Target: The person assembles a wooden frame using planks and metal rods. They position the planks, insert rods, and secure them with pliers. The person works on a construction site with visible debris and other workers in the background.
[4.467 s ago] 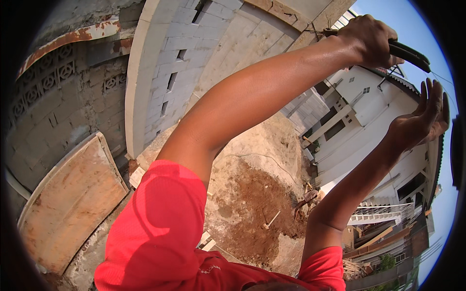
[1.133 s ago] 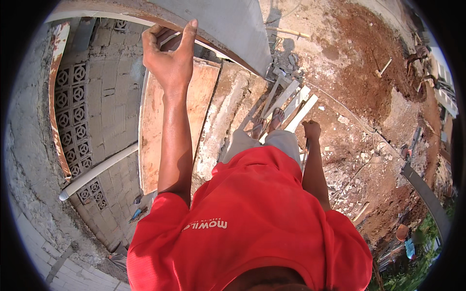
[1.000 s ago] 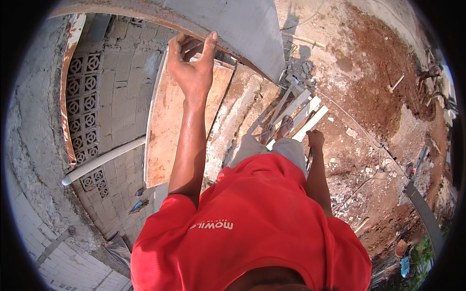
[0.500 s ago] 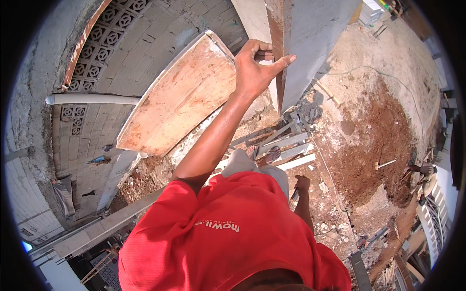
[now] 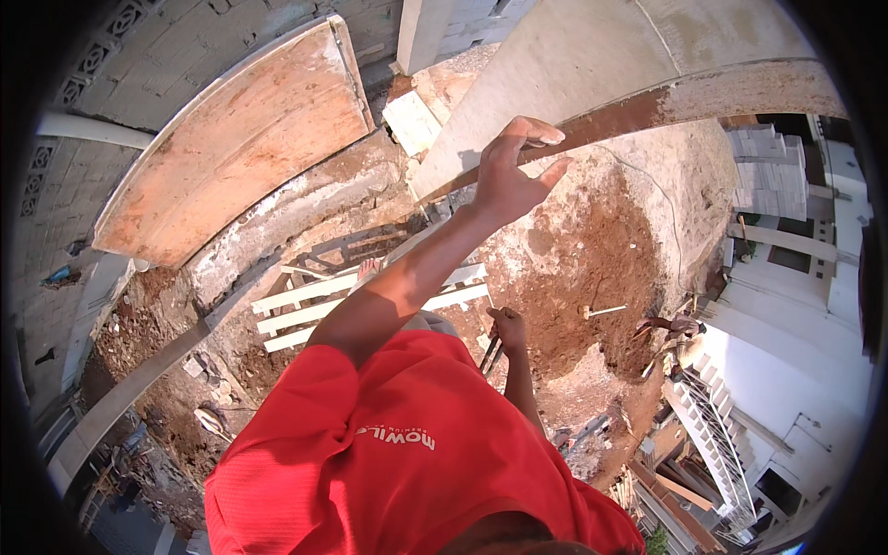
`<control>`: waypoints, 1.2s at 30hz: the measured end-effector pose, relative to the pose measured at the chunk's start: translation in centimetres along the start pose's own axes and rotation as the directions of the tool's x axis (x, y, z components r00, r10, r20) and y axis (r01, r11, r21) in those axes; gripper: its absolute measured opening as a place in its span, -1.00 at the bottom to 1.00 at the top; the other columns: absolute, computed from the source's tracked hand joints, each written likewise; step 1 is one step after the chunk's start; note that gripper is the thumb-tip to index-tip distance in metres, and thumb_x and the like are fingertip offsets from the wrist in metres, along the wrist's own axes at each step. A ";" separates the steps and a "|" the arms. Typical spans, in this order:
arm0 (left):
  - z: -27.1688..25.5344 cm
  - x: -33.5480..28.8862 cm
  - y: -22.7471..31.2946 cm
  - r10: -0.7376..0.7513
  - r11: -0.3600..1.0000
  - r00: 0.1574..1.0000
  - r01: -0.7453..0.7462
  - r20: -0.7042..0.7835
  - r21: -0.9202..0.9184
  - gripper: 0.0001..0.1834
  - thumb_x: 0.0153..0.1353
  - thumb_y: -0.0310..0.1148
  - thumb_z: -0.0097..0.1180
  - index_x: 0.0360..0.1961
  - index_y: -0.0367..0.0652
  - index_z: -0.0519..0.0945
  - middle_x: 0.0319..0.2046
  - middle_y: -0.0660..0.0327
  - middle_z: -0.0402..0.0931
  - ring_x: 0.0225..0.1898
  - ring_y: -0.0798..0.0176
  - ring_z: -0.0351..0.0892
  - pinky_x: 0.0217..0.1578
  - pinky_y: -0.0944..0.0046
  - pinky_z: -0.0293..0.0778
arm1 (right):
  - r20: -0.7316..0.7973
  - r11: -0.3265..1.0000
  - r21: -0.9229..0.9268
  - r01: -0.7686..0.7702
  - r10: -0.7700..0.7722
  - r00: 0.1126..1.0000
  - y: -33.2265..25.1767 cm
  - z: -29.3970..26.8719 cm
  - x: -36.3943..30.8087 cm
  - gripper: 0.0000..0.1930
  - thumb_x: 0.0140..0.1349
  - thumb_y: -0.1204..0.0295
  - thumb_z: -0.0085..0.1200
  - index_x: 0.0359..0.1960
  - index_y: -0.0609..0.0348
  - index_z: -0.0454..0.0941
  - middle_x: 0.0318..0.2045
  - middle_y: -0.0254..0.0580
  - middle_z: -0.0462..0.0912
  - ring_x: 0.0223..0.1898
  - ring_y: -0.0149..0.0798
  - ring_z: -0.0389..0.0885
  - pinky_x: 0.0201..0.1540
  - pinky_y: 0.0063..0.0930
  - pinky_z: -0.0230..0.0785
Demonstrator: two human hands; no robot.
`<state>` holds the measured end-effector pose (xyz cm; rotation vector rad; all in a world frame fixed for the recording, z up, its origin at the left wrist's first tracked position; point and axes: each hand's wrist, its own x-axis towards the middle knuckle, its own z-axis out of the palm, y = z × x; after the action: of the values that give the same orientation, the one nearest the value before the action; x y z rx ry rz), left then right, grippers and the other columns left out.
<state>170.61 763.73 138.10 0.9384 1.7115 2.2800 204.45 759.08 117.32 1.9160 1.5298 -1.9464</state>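
My left hand is raised at the end of an outstretched arm. Its fingers are curved and the thumb stands apart, with nothing between them. The fingertips are beside the brown lower edge of a large grey concrete slab or wall; I cannot tell whether they touch it. Lower down, near my body, my right hand is closed around a dark tool with two thin bars, partly hidden by my shirt. Below my left forearm lies a frame of pale wooden slats, and a bare foot or sandal shows past it.
A large plywood panel leans at the left by a block wall. Reddish soil spreads to the right, with a pale-handled tool on it. Another person is at the far right, near a white staircase. A grey beam crosses the lower left.
My view has swung to the right. My left hand's fingers, earlier at the upright brown edge, now curve in front of the slab's edge. The right hand still holds the dark tool.
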 end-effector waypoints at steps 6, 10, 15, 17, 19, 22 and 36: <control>-7.3 -9.9 -4.8 -0.294 0.955 0.882 0.281 0.369 0.091 -0.83 0.19 -0.40 0.47 -0.22 -0.19 0.78 -0.19 0.14 0.74 -0.15 0.27 0.70 -0.05 0.20 0.58 | -0.174 0.965 0.107 0.238 -0.217 0.960 -8.3 0.6 -5.1 -0.61 0.30 0.39 0.31 -0.64 0.06 0.38 -0.71 -0.35 0.39 -0.66 -0.39 0.37 -0.50 -0.37 0.28; -11.1 -16.0 -4.4 -0.539 0.814 0.496 0.513 0.680 0.271 -0.43 0.19 0.01 0.48 0.08 -0.16 0.72 -0.07 0.08 0.72 -0.09 0.16 0.71 0.06 0.19 0.56 | -0.238 0.838 0.387 0.385 -0.313 0.920 -14.7 2.9 -8.2 -0.59 0.35 0.48 0.24 -0.60 -0.04 0.28 -0.70 -0.40 0.29 -0.65 -0.37 0.24 -0.45 -0.31 0.26; -12.4 -17.8 -1.0 -0.507 0.793 0.290 0.525 0.811 0.309 -0.16 0.14 0.22 0.46 0.22 -0.21 0.53 -0.24 0.08 0.70 -0.18 0.14 0.71 -0.09 0.12 0.57 | 0.003 0.721 0.616 0.316 -0.403 0.915 -19.9 7.2 -10.3 -0.60 0.47 0.34 0.09 -0.56 -0.08 0.22 -0.66 -0.40 0.26 -0.57 -0.36 0.30 -0.34 -0.32 0.30; -13.3 -16.8 -0.1 -0.531 0.695 0.209 0.662 0.821 0.280 -0.18 0.22 0.17 0.42 0.25 -0.25 0.48 -0.34 0.14 0.69 -0.32 0.24 0.68 -0.26 0.18 0.56 | 0.166 0.716 0.650 0.254 -0.460 0.872 -20.5 8.6 -10.5 -0.60 0.51 0.27 0.01 -0.55 -0.07 0.22 -0.64 -0.40 0.27 -0.54 -0.36 0.29 -0.30 -0.33 0.30; -14.6 -15.9 -0.1 -0.525 0.514 0.081 0.824 0.847 0.239 -0.20 0.30 0.12 0.37 0.30 -0.28 0.42 -0.41 0.19 0.67 -0.44 0.33 0.62 -0.38 0.24 0.53 | 0.202 0.693 0.685 0.227 -0.480 0.853 -20.9 10.2 -11.1 -0.59 0.51 0.27 0.01 -0.56 -0.07 0.21 -0.63 -0.40 0.27 -0.53 -0.35 0.29 -0.31 -0.33 0.29; -16.6 -15.5 1.0 -0.595 0.623 0.217 0.733 0.774 0.273 -0.33 0.36 0.08 0.32 0.17 -0.28 0.43 -0.40 0.17 0.63 -0.49 0.36 0.59 -0.43 0.25 0.53 | 0.232 0.700 0.690 0.185 -0.456 0.859 -20.5 11.5 -10.3 -0.67 0.51 0.25 0.02 -0.48 0.00 0.34 -0.53 -0.29 0.42 -0.44 -0.29 0.43 -0.18 -0.26 0.41; -22.2 -15.5 -2.4 -0.841 0.237 0.423 0.848 0.338 -0.474 -0.60 0.51 -0.02 0.13 0.05 -0.12 0.48 -0.32 0.11 0.69 -0.43 0.28 0.72 -0.42 0.29 0.66 | 0.566 0.989 0.053 0.141 -0.146 0.812 -16.0 16.6 -11.6 -0.36 0.39 0.40 0.26 0.46 0.17 0.31 0.25 -0.08 0.57 0.29 -0.23 0.52 0.33 -0.24 0.42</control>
<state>170.10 739.19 126.33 -0.1817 0.9017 1.7207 185.16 750.32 132.05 1.0656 1.4969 -2.2932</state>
